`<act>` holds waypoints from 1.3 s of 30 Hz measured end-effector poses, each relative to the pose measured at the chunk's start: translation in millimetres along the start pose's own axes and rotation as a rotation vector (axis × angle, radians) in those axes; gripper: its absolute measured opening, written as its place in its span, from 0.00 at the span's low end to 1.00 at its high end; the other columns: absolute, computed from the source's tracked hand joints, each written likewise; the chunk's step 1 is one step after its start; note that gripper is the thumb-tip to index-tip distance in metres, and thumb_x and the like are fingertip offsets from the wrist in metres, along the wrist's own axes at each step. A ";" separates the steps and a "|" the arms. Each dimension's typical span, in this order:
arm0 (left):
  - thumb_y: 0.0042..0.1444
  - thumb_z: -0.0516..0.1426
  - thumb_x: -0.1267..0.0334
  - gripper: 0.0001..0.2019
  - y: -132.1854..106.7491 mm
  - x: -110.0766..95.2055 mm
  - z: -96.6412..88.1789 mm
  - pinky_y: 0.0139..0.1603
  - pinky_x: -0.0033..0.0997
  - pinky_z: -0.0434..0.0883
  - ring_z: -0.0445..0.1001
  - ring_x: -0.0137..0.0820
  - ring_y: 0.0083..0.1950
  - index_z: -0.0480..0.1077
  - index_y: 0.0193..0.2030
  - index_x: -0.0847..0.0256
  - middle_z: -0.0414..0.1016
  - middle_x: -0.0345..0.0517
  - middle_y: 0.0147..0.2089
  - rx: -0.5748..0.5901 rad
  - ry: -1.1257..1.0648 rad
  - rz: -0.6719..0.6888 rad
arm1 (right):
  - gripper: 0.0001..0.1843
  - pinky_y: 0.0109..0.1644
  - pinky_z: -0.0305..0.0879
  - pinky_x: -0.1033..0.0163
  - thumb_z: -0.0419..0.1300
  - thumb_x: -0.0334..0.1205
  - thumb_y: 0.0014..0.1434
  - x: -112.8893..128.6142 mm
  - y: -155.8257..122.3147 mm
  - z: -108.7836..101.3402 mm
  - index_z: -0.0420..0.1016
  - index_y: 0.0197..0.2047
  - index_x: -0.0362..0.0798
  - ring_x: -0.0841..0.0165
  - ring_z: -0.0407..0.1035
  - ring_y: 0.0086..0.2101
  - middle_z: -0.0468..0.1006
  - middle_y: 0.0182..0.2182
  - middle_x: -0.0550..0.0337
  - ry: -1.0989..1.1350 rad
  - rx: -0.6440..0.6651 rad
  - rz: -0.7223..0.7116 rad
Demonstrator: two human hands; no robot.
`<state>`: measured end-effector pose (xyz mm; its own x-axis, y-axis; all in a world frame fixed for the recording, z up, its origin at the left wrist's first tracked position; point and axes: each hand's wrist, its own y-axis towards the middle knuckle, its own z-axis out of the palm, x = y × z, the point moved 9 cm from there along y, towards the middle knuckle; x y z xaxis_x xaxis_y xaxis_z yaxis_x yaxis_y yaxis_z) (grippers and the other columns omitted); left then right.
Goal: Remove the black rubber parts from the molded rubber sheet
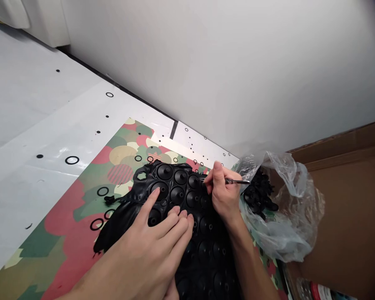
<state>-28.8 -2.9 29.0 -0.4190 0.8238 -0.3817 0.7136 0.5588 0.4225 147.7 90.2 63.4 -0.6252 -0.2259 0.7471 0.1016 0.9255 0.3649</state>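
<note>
A black rubber sheet (203,246) with rows of moulded round cups lies in front of me, its left edge ragged. My left hand (156,237) rests on it with fingers stretched out, the index fingertip on a cup (158,191) near the upper left. At the sheet's upper right, my right hand (223,189) is closed round a slim metal tool (237,181), held like a pen. The tool's thin tip points left, at a cup (193,181) in the top row. Whether it is a blade or tweezers I cannot make out.
Beneath the sheet is a patterned mat (120,154) on a white surface (28,116). Black rings (72,160) and small black discs (40,156) lie scattered about. A clear plastic bag (287,233) holds black rubber pieces (259,193), beside brown cardboard (346,216). A pale wall (221,71) stands behind.
</note>
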 end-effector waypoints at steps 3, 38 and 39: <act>0.65 0.62 0.56 0.30 -2.0 -0.4 -1.1 0.89 0.61 0.24 0.78 0.49 0.71 0.78 0.72 0.61 0.82 0.52 0.71 0.005 0.015 -0.008 | 0.34 0.29 0.61 0.63 0.56 0.58 0.83 2.3 2.5 2.2 0.75 0.25 0.51 0.72 0.63 0.20 0.68 0.18 0.67 -0.077 0.036 0.002; 0.73 0.55 0.57 0.26 -2.7 0.0 -1.9 0.88 0.66 0.33 0.75 0.49 0.73 0.75 0.74 0.62 0.81 0.55 0.71 0.041 0.036 0.024 | 0.37 0.23 0.56 0.64 0.59 0.69 0.78 24.3 20.0 41.8 0.74 0.25 0.51 0.72 0.60 0.18 0.67 0.16 0.66 0.159 0.166 0.047; 0.73 0.56 0.57 0.26 -2.8 -0.8 -1.6 0.88 0.67 0.34 0.75 0.49 0.73 0.76 0.73 0.61 0.81 0.55 0.70 0.041 0.035 0.026 | 0.38 0.22 0.55 0.64 0.59 0.70 0.77 23.1 22.4 44.1 0.73 0.24 0.51 0.73 0.60 0.17 0.66 0.16 0.67 0.166 0.148 0.057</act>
<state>-31.3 -5.0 29.5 -0.4191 0.8412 -0.3417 0.7468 0.5334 0.3972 101.4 119.1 64.3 -0.4848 -0.2071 0.8497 0.0112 0.9700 0.2428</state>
